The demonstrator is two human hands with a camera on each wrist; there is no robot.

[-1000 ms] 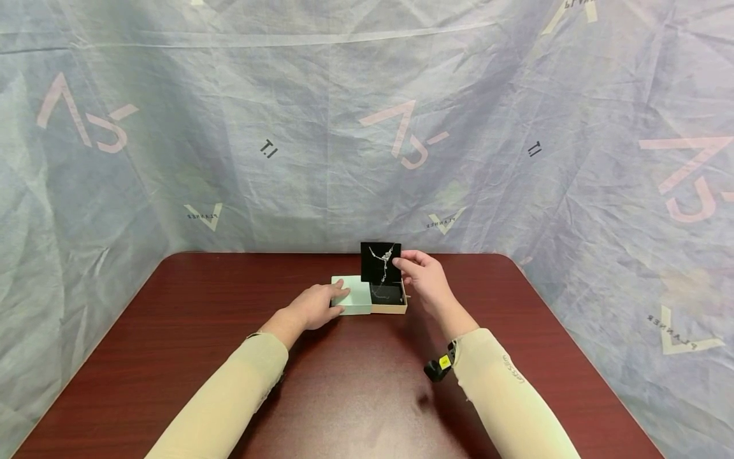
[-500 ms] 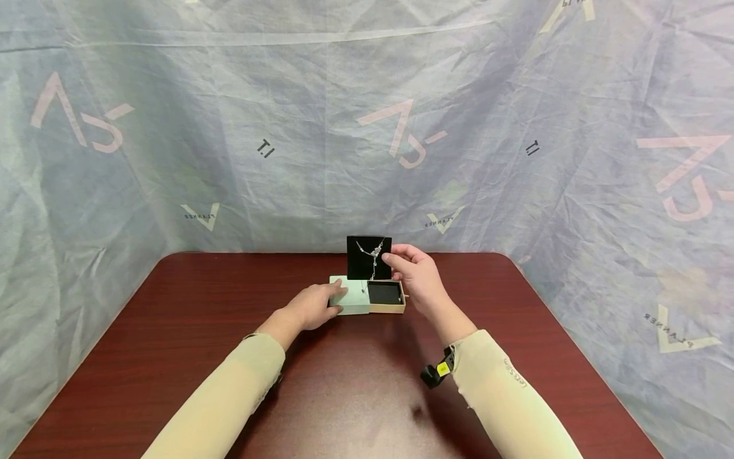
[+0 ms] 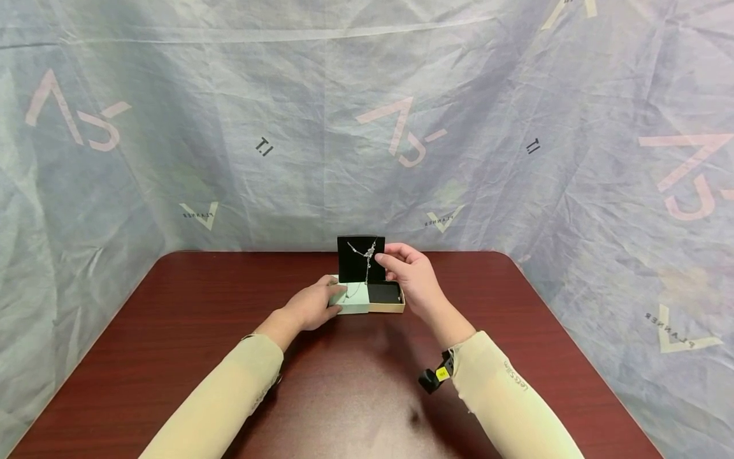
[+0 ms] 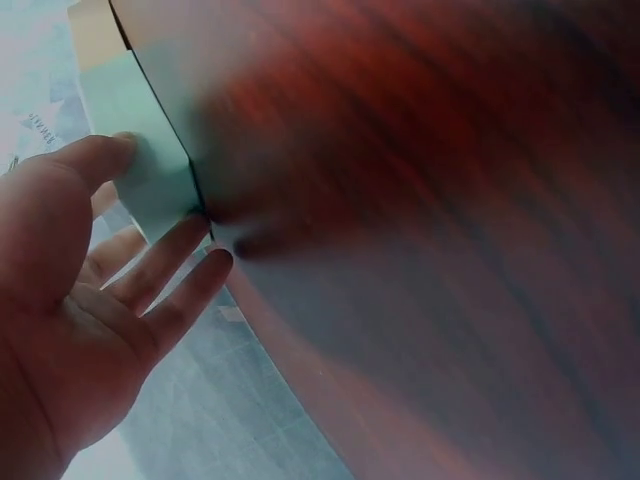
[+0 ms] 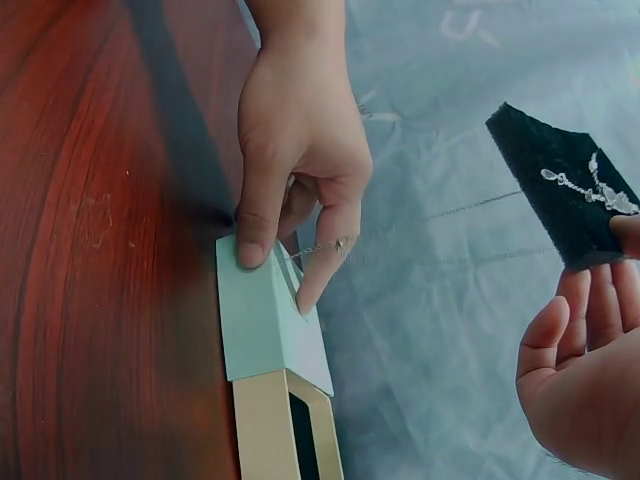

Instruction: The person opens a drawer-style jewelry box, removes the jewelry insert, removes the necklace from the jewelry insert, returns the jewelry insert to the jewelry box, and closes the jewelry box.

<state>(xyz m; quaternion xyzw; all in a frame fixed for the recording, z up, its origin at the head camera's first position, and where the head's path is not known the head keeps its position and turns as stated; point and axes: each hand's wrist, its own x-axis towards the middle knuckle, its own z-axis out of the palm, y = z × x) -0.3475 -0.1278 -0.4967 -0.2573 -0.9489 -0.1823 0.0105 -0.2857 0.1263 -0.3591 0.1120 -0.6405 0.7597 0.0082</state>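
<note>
In the head view, my right hand [image 3: 417, 277] pinches the right edge of a black jewelry pad [image 3: 351, 266], held upright over the back of the small box. A silver necklace [image 3: 369, 253] with a flower-like pendant hangs on the pad's face, and its thin chain dangles down in front of the mint-green box sleeve [image 3: 358, 299]. My left hand [image 3: 311, 307] grips the sleeve's left end, thumb on the near side and fingers over the top. From the sleeve's right end the cream drawer [image 3: 387, 308] sticks out, its dark inside [image 3: 384, 293] showing. Loose chain [image 5: 470, 205] stretches between pad and box in the right wrist view.
The box stands on a dark red wooden table [image 3: 338, 395], near its far edge. Behind and on both sides hangs a grey printed cloth [image 3: 321, 127]. A black wrist device [image 3: 437, 376] with a yellow label sits at the right sleeve cuff.
My right hand has moved the pad up and left, from over the drawer to behind the mint-green sleeve. The chain has swung out of the drawer. My left hand stays on the box.
</note>
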